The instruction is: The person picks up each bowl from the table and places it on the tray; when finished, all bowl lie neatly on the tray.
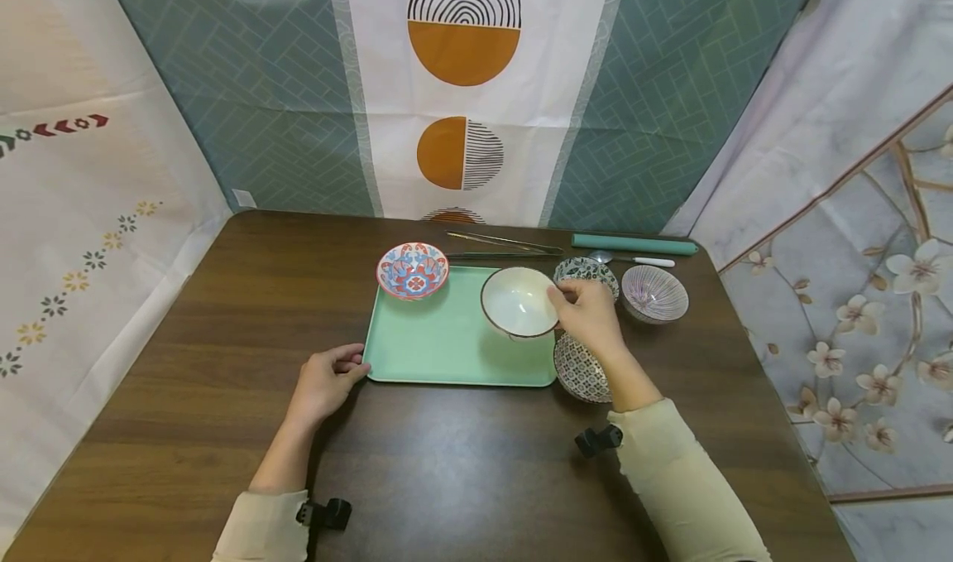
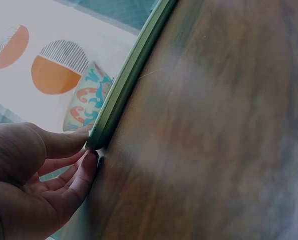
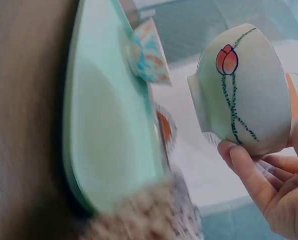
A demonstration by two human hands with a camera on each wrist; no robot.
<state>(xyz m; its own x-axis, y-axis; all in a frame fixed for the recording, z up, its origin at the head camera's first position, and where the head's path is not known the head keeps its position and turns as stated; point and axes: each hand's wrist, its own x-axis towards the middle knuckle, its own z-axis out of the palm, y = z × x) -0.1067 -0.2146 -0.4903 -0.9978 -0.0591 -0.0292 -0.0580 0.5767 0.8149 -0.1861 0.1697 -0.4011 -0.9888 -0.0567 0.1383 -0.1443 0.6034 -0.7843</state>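
My right hand point(image 1: 593, 318) grips a white bowl point(image 1: 519, 301) with a thin brown rim by its right side and holds it above the right half of a mint-green tray point(image 1: 439, 351). A red flower bud with dotted stems decorates the outside of this bowl point(image 3: 249, 85). At the tray's near left corner, my left hand point(image 1: 323, 384) pinches the edge between thumb and fingers, as the left wrist view shows. On the tray's far left corner stands a red and blue patterned bowl point(image 1: 413, 272).
Right of the tray are a black-and-white patterned bowl point(image 1: 581, 372), a dark green patterned bowl point(image 1: 567, 267) partly behind my hand, and a purple-streaked bowl point(image 1: 655, 293). Behind lie thin chopsticks point(image 1: 506, 242), a white-handled spoon point(image 1: 653, 261) and a long teal case point(image 1: 633, 244).
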